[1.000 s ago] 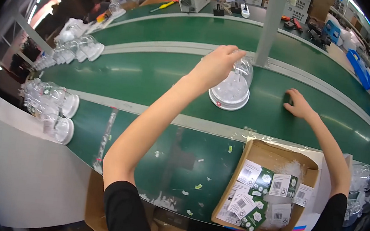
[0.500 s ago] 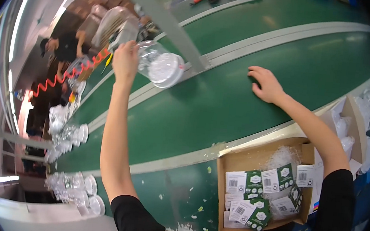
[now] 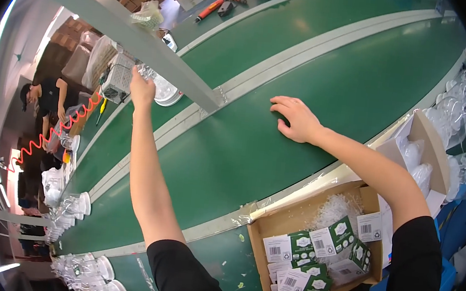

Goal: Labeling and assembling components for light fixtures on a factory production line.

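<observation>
My left hand (image 3: 143, 89) is stretched out to the far belt, its fingers curled at the base end of a clear plastic jar (image 3: 164, 89). The jar has a white lid and lies tilted behind the grey post, which partly hides it; something pale shows inside. My right hand (image 3: 297, 120) is over the near green belt (image 3: 232, 151), holding nothing, with thumb and fingers apart. Below my right forearm sits an open cardboard box (image 3: 259, 250) of green-and-white printed cards (image 3: 309, 281) and clear plastic shreds.
A grey post (image 3: 156, 61) slants up from the rail between the belts. Clear jars with white lids (image 3: 83, 272) are grouped at the lower left, and more clear plastic pieces (image 3: 458, 107) lie at the right. A person (image 3: 50, 101) stands far left beyond a red coiled hose (image 3: 56, 130).
My left hand has carried the jar from above the near rail to the far belt, behind the post. The whole view has shifted; my right hand stays open over the near belt.
</observation>
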A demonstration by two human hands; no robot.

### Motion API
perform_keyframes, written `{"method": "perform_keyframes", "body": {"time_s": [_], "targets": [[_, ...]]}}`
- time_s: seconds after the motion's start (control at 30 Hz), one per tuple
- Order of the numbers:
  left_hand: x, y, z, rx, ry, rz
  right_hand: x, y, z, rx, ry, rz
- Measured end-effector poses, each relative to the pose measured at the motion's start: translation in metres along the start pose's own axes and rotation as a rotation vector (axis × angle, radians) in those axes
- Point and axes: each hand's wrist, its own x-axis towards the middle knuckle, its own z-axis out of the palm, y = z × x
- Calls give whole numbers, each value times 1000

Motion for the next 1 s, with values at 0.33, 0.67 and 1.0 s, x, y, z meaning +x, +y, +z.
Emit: {"method": "perform_keyframes", "body": {"time_s": [0.33,0.67,1.0], "targets": [[-90,-15,25,17,-93,160,8,-20,12,5,28,-16],[-404,40,-102,-228,-440,-36,2,-1,23,5,102,-95],[-499,67,-128,-32,-184,35,24,-55,38,57,-107,199]]}}
